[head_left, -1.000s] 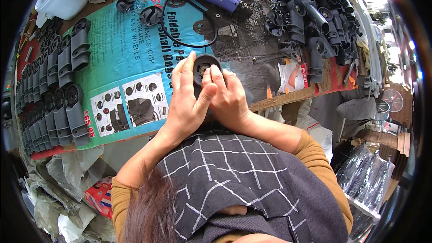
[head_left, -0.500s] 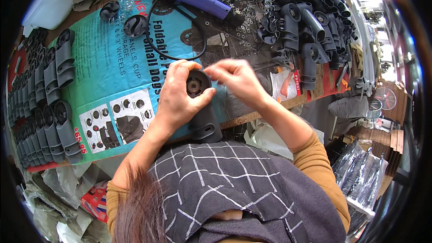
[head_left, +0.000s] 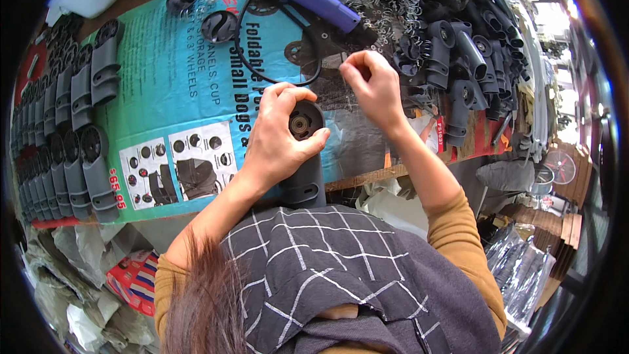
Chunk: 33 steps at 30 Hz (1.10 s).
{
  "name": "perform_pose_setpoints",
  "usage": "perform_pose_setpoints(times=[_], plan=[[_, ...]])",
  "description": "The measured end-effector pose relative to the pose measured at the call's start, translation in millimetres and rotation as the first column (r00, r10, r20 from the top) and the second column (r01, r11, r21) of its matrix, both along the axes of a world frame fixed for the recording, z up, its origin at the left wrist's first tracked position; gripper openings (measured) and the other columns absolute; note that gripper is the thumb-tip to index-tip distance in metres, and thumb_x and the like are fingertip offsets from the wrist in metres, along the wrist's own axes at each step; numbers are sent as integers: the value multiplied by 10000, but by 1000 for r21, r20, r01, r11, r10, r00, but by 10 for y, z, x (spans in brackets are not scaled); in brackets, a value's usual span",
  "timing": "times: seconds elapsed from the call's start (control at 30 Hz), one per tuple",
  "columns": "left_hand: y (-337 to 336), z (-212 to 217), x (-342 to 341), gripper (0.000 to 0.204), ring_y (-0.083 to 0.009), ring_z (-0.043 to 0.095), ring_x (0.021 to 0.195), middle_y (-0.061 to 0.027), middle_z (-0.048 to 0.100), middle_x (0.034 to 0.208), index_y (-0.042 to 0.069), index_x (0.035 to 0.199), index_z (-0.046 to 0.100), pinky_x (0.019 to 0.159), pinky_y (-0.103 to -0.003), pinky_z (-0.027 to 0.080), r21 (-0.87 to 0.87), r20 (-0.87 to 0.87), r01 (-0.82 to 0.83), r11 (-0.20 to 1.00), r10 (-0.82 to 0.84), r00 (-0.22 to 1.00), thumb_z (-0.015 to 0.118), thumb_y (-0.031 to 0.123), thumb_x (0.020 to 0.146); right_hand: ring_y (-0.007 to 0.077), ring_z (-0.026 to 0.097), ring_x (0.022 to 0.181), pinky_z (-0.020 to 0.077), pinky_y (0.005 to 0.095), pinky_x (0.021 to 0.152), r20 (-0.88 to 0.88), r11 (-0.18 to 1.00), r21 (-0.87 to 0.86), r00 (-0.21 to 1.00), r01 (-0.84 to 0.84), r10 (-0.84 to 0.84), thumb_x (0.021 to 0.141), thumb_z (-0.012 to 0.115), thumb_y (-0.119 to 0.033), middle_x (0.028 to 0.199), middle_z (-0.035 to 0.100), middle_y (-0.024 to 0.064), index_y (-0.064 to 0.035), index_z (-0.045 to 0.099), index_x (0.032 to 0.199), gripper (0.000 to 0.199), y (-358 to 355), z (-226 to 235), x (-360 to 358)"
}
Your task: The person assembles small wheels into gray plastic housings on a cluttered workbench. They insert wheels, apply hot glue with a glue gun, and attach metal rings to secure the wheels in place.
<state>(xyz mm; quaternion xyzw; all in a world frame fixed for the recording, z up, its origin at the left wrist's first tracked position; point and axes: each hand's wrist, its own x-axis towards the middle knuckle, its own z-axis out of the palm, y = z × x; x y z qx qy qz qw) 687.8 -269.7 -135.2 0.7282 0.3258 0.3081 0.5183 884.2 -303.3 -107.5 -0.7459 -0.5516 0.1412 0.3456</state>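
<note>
My left hand (head_left: 274, 137) is wrapped round the round head of a dark grey plastic joint fitting (head_left: 303, 174), held at the table's near edge. Its open cup faces up, and concentric metal rings (head_left: 300, 124) show in the middle. The fitting's slotted lower end rests against the apron. My right hand (head_left: 375, 88) is raised to the right, beyond the fitting and apart from it. Its thumb and fingertips are pinched together; whether anything small sits between them I cannot make out. Small washers and wire springs (head_left: 403, 10) lie scattered just past it.
Rows of similar fittings (head_left: 82, 95) stand at the left on a printed teal sheet (head_left: 157, 78). A purple power tool (head_left: 318, 1) with a looped black cable (head_left: 244, 59) lies at the back. Loose grey fittings (head_left: 468, 46) are heaped at the right. Two black round caps (head_left: 219, 26) lie back left.
My right hand has moved off the fitting's cup, to the right and farther away. My left hand keeps its hold on the fitting. The view has shifted slightly.
</note>
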Motion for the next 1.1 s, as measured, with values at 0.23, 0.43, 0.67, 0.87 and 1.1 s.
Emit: perform_pose_setpoints(times=[0.23,0.43,0.67,0.87,1.1], plan=[[-21,-77,-2,573,-338,522,1088,-175,490,1155,62,1149,511,916,-407,463,24,28,-26,999,25,999,785,175,658,206,572,659,458,334,624,-314,985,-117,946,-126,83,802,719,-159,727,600,89,-31,676,828,137,-296,78,-593],[-10,-38,2,554,-335,516,1085,-172,498,1137,51,1138,514,921,-405,453,63,26,-19,998,17,1000,784,174,670,175,608,665,469,325,599,-310,979,-180,950,-96,36,815,715,-117,733,627,99,-16,690,837,106,-284,186,-535],[-19,50,16,498,-241,515,966,-101,494,1025,45,1077,508,873,-330,436,19,16,-26,999,26,1000,783,135,672,296,634,875,488,370,820,425,970,236,891,61,-160,846,667,-133,884,686,100,-26,716,861,119,179,-42,907],[-29,17,27,516,-260,510,1022,-119,496,1080,39,1073,506,917,-344,428,95,25,-32,995,29,999,787,113,647,269,597,841,467,374,786,601,975,205,776,81,-191,804,699,-158,825,647,65,-61,728,812,101,262,-163,1356],[-35,21,13,535,-315,506,1071,-162,499,1098,29,1076,509,929,-386,446,54,6,-23,998,22,1000,806,143,646,242,561,930,423,381,826,688,988,39,712,152,-137,790,712,-246,848,642,15,-147,769,808,116,949,-235,1295]])
